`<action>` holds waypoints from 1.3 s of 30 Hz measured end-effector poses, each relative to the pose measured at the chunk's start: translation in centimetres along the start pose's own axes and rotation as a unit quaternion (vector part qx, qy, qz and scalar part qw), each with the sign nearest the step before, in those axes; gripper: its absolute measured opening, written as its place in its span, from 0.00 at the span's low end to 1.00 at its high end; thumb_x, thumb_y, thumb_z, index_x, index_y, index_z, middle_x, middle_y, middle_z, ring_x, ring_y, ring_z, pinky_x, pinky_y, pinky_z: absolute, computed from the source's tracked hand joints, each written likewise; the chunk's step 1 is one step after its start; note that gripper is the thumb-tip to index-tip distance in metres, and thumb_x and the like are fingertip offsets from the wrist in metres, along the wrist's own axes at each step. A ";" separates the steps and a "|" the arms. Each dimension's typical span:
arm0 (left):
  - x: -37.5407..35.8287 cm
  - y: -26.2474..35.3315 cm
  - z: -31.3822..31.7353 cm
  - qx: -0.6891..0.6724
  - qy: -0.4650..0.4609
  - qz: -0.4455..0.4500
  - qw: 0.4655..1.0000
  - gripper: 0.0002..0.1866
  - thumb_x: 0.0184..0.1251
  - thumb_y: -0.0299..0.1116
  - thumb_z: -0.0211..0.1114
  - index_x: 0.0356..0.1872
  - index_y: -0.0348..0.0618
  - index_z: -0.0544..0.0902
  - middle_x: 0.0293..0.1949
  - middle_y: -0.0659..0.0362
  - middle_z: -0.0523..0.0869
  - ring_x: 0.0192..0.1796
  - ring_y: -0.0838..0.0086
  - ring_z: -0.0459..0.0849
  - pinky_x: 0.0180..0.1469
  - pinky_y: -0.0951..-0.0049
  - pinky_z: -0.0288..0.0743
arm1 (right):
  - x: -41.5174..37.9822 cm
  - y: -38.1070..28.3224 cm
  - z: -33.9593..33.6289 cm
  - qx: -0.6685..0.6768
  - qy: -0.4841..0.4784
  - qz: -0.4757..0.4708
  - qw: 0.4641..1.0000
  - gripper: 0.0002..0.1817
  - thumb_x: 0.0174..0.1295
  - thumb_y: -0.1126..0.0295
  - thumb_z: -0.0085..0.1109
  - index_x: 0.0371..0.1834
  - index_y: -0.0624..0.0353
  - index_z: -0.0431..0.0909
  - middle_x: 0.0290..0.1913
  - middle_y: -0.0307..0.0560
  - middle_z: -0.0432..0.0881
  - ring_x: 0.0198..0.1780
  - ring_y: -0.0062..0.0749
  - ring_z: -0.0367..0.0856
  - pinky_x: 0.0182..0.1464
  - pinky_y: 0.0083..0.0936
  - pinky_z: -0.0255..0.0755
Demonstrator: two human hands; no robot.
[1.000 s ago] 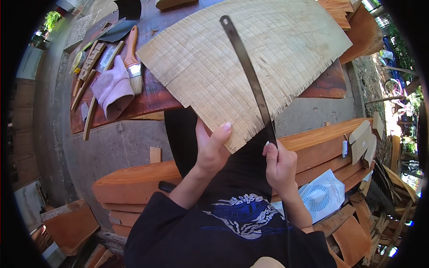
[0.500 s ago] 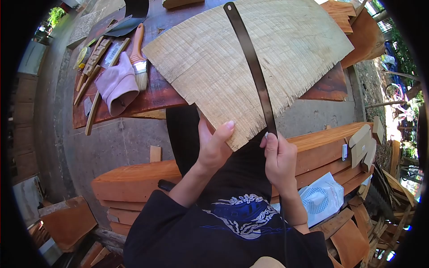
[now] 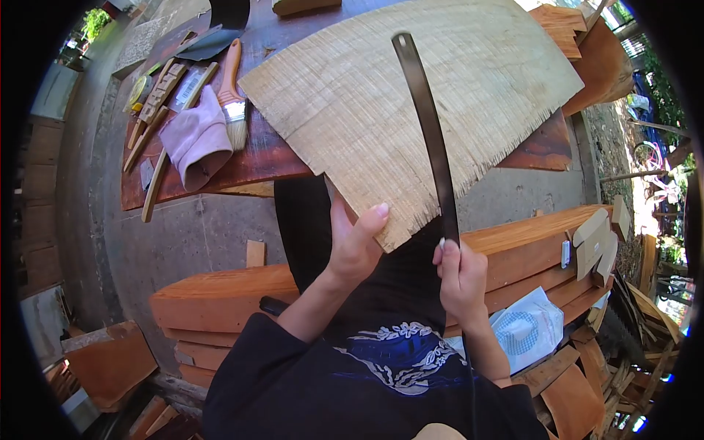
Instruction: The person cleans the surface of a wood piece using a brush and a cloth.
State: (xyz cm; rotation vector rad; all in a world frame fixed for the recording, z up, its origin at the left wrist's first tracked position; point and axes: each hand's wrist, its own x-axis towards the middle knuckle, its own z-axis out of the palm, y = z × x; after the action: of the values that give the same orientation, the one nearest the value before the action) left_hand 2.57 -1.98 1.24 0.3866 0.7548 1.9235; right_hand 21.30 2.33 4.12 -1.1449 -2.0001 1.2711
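A wide pale wooden board point(image 3: 345, 110) with a splintered right edge lies partly on the dark red table point(image 3: 257, 166), its narrow corner jutting toward my body. My left hand point(image 3: 356, 246) grips that corner, thumb on top, the other fingers mostly hidden beneath. In my right hand point(image 3: 462, 279), closed in a fist, is the near part of a long dark metal strip point(image 3: 427, 121) with a hole in its far end. The strip slants across the board's right part. Whether it touches the wood I cannot tell.
On the table's left lie a pink cloth point(image 3: 196, 139), a paintbrush point(image 3: 233, 110), a tape measure point(image 3: 138, 94) and several wooden sticks. Stacked reddish planks point(image 3: 227, 293) stand on both sides of my body. A white-blue bag point(image 3: 529, 330) rests at the right.
My right hand has drawn the metal strip down toward my body and slightly right. The board and my left hand have shifted only slightly in view.
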 end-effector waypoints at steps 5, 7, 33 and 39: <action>-0.2 0.5 0.2 -0.014 -0.002 -0.012 1.000 0.35 0.70 0.28 0.63 0.76 0.33 0.61 0.64 0.45 0.78 0.68 0.60 0.82 0.70 0.57 0.79 | 0.2 -0.1 1.2 0.071 0.001 0.010 0.997 0.24 0.86 0.61 0.47 0.28 0.62 0.76 0.17 0.32 0.68 0.20 0.14 0.64 0.24 0.21 0.56; 0.5 0.7 0.4 0.006 0.004 0.002 1.000 0.35 0.70 0.30 0.63 0.75 0.30 0.62 0.64 0.44 0.79 0.67 0.59 0.83 0.70 0.57 0.80 | -0.4 0.0 0.8 0.096 -0.019 0.022 0.995 0.24 0.87 0.61 0.47 0.29 0.61 0.76 0.17 0.32 0.69 0.20 0.13 0.64 0.24 0.21 0.56; 0.0 0.3 0.5 0.002 0.026 0.009 1.000 0.36 0.68 0.30 0.64 0.75 0.33 0.62 0.64 0.46 0.79 0.67 0.61 0.83 0.70 0.59 0.79 | 1.3 0.1 0.4 -0.124 0.059 -0.103 0.985 0.13 0.79 0.71 0.57 0.33 0.62 0.79 0.21 0.49 0.79 0.22 0.45 0.83 0.26 0.36 0.71; 0.0 0.5 -0.2 0.004 0.008 -0.013 1.000 0.37 0.67 0.29 0.65 0.76 0.34 0.62 0.65 0.48 0.78 0.68 0.61 0.82 0.72 0.59 0.76 | 0.5 0.6 1.7 -0.199 0.103 -0.149 0.963 0.09 0.77 0.71 0.60 0.36 0.60 0.79 0.20 0.50 0.78 0.20 0.48 0.81 0.23 0.41 0.69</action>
State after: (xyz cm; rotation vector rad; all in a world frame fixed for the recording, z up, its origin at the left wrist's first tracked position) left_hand 2.14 -2.21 1.39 0.3653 0.7742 1.9020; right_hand 19.98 2.07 2.83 -1.0439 -2.2191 0.5914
